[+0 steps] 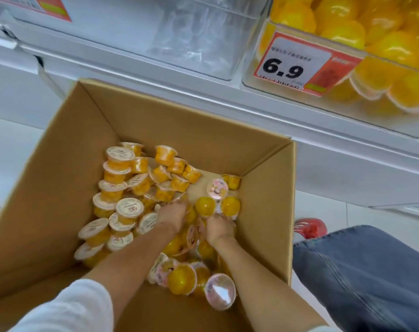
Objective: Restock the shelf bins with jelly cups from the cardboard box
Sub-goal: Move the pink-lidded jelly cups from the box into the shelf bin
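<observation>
Filling the frame's lower middle, jelly cups (122, 188) lie heaped in the cardboard box (60, 176). The left hand (172, 216) and right hand (219, 227) dig among them, and each grip's state cannot be told. At upper right, a shelf bin (250, 75) holds yellow cups behind a 6.9 price tag (292, 65).

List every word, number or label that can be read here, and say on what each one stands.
"6.9": on the white and orange price tag on the front of the clear plastic shelf bin of yellow jelly cups.
Small print on that tag: too blurred to read.
Text on the orange label at the upper left: too blurred to read.
Print on the white round lids and pink round lids in the brown cardboard box: too small to read.
</observation>
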`<control>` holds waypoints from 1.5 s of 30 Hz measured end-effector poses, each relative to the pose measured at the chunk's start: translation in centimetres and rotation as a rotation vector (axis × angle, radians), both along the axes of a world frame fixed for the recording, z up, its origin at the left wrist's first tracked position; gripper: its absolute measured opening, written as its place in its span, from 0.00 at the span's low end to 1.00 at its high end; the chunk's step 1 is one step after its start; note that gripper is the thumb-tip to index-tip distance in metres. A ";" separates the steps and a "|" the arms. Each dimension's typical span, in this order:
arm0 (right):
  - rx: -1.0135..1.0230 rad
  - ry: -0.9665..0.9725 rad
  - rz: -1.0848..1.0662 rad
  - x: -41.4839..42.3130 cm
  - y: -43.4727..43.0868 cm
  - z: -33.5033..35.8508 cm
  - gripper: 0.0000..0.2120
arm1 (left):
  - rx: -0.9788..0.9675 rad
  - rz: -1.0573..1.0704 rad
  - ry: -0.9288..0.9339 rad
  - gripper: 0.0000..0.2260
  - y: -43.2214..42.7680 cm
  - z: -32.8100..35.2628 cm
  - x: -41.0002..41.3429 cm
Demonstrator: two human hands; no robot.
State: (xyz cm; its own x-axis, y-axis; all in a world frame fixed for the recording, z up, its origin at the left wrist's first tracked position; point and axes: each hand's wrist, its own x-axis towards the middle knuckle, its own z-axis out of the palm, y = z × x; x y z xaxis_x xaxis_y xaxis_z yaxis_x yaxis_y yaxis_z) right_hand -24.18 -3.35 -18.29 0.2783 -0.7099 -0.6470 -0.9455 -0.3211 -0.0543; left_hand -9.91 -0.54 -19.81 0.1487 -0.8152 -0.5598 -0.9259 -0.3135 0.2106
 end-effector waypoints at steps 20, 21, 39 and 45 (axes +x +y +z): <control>-0.215 -0.816 -0.638 0.1 -4.5 14.5 0.06 | -0.470 0.656 0.860 0.13 -5.3 15.9 3.1; -0.233 -0.843 -0.627 -0.3 -4.7 15.8 0.09 | -0.480 0.680 0.905 0.12 -5.5 17.4 3.0; -0.771 -1.345 -0.656 -9.5 -11.2 39.4 0.15 | -0.984 0.251 0.894 0.10 -13.6 40.6 -7.8; -1.052 -0.951 -0.550 -14.5 -19.9 39.3 0.18 | -1.082 0.232 0.855 0.11 -21.2 41.6 -10.8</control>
State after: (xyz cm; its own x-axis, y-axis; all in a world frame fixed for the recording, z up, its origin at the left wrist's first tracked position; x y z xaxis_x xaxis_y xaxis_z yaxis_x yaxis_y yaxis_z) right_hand -38.69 -23.23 20.99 -0.1579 -0.8711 0.4651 -0.7036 -0.2312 -0.6719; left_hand -20.71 -21.73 21.76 0.2745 -0.9002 0.3382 -0.3394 0.2384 0.9099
